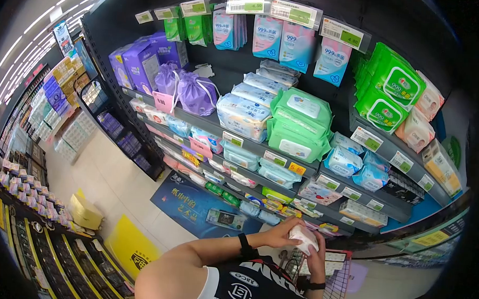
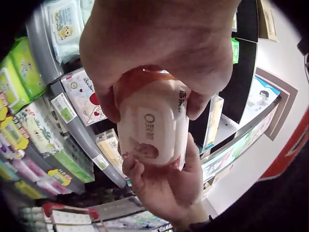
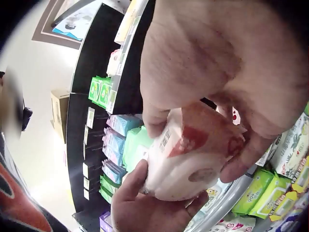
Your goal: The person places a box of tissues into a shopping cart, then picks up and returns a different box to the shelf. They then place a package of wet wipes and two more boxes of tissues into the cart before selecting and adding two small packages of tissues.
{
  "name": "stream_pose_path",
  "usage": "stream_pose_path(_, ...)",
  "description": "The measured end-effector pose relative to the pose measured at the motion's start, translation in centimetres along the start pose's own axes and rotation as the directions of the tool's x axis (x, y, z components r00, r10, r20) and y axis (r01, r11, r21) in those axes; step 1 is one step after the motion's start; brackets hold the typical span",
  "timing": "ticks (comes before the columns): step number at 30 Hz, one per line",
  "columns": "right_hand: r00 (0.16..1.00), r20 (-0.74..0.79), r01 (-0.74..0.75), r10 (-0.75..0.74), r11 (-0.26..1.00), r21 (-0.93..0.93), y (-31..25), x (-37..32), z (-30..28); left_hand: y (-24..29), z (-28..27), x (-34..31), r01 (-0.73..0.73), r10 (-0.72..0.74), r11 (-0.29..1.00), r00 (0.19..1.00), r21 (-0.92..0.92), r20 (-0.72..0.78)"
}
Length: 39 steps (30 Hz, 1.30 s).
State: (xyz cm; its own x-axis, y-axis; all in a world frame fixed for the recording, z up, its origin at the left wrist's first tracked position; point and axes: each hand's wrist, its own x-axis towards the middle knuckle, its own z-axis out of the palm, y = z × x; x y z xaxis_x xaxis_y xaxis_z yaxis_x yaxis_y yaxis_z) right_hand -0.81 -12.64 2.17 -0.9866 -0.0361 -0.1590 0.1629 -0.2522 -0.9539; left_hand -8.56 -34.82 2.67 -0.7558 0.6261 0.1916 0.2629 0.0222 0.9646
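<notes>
A white and pinkish-red pack of wipes [image 1: 303, 238] with a lid label is held up in front of the person's chest, between both hands. In the head view the left hand [image 1: 280, 234] grips it from the left, and the right hand [image 1: 316, 262] grips its lower right side. The left wrist view shows the front of the wipes pack [image 2: 153, 121], with printed characters and a small round picture; thumb and fingers of the left hand [image 2: 154, 43] clasp its two sides. From the right wrist, the right hand [image 3: 217, 63] holds the pack's printed end, while the left hand [image 3: 149, 212] supports the opposite end.
Shelves ahead carry green wipes packs [image 1: 301, 122], purple drawstring bags [image 1: 196, 92] and hanging blue-pink packs [image 1: 296, 48]. A wire shopping cart [image 1: 340, 282] stands beside the person at lower right. A blue floor poster [image 1: 195, 206] lies along the shelf base.
</notes>
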Motion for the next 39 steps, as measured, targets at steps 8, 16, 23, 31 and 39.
stream_pose_path(8, 0.978, 0.007, 0.202, -0.206, 0.952, -0.230, -2.5, -0.4, 0.6, 0.7, -0.1, 0.3, 0.372, -0.358, 0.775, 0.925, -0.511, 0.130)
stream_pose_path(16, 0.970, 0.120, 0.242, -0.213, 0.903, -0.356, -2.9, -0.9, 0.8, 0.9, -1.0, -0.5, 0.550, -0.473, 0.602, 0.830, -0.578, 0.296)
stream_pose_path(23, 0.984, 0.060, 0.173, -0.169, 0.981, -0.086, -0.7, -0.7, -0.3, 1.2, 0.1, 0.3, 0.322, -0.279, 0.765, 0.946, -0.557, 0.163)
stream_pose_path(31, 0.975, 0.215, -0.109, 0.064, 0.973, 0.205, -2.2, -2.0, -0.5, 1.1, 0.2, 0.5, -0.019, 0.046, 0.973, 0.992, -0.231, 0.114)
stream_pose_path(39, 0.986, 0.043, 0.166, -0.164, 0.984, -0.057, -1.6, -1.6, -0.2, 1.4, 1.3, 0.3, 0.023, -0.035, 0.995, 0.992, -0.098, -0.122)
